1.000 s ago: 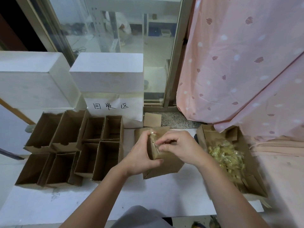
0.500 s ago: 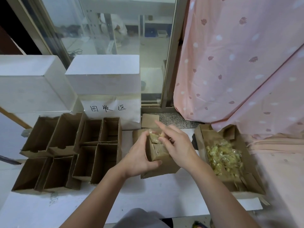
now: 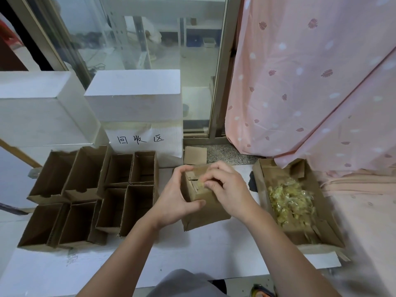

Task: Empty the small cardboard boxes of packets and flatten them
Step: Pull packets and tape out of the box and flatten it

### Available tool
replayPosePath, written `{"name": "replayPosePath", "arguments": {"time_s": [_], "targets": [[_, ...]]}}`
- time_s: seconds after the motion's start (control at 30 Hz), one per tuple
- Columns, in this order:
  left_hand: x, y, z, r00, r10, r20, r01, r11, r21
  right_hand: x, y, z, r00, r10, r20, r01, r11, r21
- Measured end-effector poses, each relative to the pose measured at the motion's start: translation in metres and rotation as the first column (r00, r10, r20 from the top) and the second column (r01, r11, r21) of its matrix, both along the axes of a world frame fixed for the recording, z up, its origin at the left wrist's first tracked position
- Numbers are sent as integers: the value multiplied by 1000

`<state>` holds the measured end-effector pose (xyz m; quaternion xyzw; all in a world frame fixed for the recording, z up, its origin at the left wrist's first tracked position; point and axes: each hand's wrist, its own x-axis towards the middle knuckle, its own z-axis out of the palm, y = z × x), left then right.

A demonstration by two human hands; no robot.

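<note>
1. A pink patterned curtain point(image 3: 310, 82) hangs over the right side, its lower edge draping just behind the tray of packets
2. The white table point(image 3: 192, 254) carries all the cardboard; a glass door point(image 3: 160, 50) stands behind it
3. Two white blocks point(image 3: 132, 95) sit at the table's back left, and a paper sign point(image 3: 145, 140) with handwritten characters hangs from the nearer one
4. Eight open empty cardboard boxes point(image 3: 90, 196) stand packed together in a cluster on the left, openings up, touching one another
5. A shallow cardboard tray point(image 3: 321, 228) lies on the right, holding a heap of yellowish clear-wrapped packets point(image 3: 289, 200)
6. The small cardboard box point(image 3: 199, 189) being worked on is at the middle of the table between the cluster and the tray, held tilted above a larger brown cardboard piece point(image 3: 205, 219) that lies beneath it
7. The left hand point(image 3: 180, 200) grips this box from its left side, thumb along the lower front edge and fingers curled over the top
8. The right hand point(image 3: 227, 187) is at the box's upper right, fingers curled and pinching at a small yellowish packet point(image 3: 201, 183) at the box's slot; the view is blurred there
9. A small loose cardboard flap point(image 3: 195, 155) lies just behind the hands
</note>
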<state>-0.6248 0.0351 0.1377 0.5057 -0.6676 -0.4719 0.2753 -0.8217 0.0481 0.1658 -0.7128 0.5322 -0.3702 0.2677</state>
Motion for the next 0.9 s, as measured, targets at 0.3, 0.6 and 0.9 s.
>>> {"name": "replayPosePath", "arguments": {"time_s": [0.3,0.6,0.9], "targets": [[-1,4,9,999,-32,40,34,998,-59,5,5,1,994,-50,-96,36,989,-146],[6,11,-1,999,-9,-36,10,1000,12,-5,-4,8,957,177,-229,-154,982,113],[13,19,-9,997,0,-73,4,999,47,-9,1,-3,951,-26,-308,61,993,103]]}}
